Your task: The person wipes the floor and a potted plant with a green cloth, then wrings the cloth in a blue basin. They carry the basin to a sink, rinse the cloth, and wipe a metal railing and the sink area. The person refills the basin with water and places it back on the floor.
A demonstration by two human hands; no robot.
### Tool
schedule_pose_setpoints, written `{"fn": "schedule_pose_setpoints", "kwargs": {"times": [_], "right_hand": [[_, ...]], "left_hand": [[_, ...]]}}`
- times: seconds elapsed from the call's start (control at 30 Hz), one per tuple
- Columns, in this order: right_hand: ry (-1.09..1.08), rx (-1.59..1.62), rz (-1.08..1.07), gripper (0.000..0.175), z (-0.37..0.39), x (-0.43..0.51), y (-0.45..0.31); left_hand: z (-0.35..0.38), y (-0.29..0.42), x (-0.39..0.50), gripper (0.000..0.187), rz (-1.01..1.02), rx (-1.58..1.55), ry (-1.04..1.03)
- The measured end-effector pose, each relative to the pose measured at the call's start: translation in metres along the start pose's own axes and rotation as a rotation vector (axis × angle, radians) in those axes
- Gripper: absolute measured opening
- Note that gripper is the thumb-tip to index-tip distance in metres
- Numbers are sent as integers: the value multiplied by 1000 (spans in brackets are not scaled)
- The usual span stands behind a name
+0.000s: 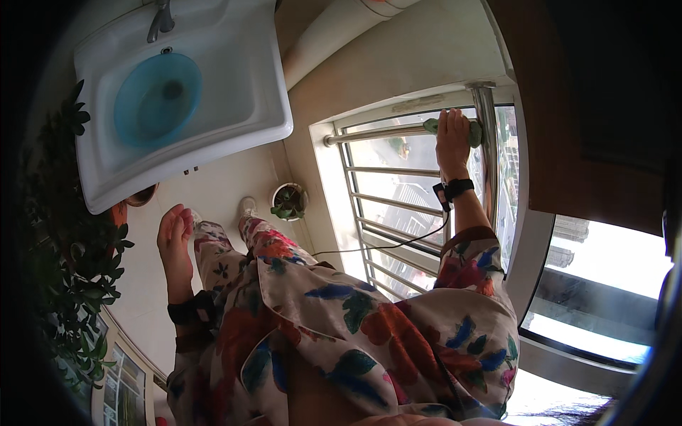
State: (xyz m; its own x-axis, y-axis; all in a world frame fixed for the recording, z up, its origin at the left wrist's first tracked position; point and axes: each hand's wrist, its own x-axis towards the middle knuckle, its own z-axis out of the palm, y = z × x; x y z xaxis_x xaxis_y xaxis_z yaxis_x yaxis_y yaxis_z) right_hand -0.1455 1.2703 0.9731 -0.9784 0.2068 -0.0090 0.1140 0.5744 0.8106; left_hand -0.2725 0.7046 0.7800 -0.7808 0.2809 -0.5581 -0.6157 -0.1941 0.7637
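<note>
My right hand (453,141) presses a green cloth (475,134) against a metal window rail, near where the rail meets an upright steel post (485,122). Parts of the cloth stick out on both sides of the fingers. Beneath it, more horizontal metal bars (397,172) cross the window. My left hand (176,234) hangs over the floor at the left, holding nothing, its fingers loosely extended. Both wrists wear black bands, and a thin cable (394,246) runs from the right one.
A white washbasin (240,80) with a faucet (161,21) holds a blue plastic basin (128,106) with water. A potted plant (289,202) stands on the floor by the wall. Leafy plants (80,266) line the left side. A thick pipe (330,37) runs behind the washbasin.
</note>
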Motion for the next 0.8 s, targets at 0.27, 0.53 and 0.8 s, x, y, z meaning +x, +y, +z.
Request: {"fn": "schedule_pose_setpoints", "kwargs": {"times": [0.27,0.53,0.8], "right_hand": [[-50,206,-245,35,108,-3,-93],[-91,136,-280,34,91,5,-89],[-29,38,-133,35,2,6,-7]], "left_hand": [[-50,-35,-1,34,-179,69,199],[-103,-65,14,35,-230,142,238],[-109,-79,30,34,-270,155,220]]}}
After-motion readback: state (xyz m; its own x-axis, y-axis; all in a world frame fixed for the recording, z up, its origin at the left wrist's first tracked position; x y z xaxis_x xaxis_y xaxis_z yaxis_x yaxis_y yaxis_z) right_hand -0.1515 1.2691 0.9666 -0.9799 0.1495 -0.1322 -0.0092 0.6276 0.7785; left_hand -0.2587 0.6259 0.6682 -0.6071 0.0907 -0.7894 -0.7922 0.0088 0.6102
